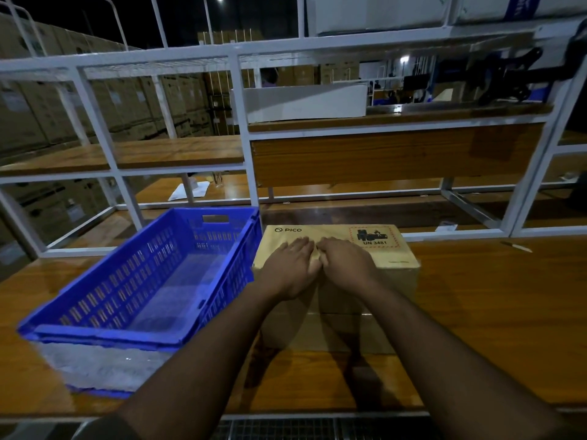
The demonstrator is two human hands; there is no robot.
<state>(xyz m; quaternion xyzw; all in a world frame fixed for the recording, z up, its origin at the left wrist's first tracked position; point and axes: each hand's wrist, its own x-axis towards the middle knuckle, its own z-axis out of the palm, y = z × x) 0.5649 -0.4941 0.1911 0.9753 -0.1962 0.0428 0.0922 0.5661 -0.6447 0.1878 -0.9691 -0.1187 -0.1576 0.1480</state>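
While left hand lies flat on cardboard box, right hand curled, grip unclear, printed PICO, UN 3481.

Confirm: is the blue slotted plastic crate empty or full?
Empty: the blue slotted plastic crate shows only its bare floor; nothing lies inside.
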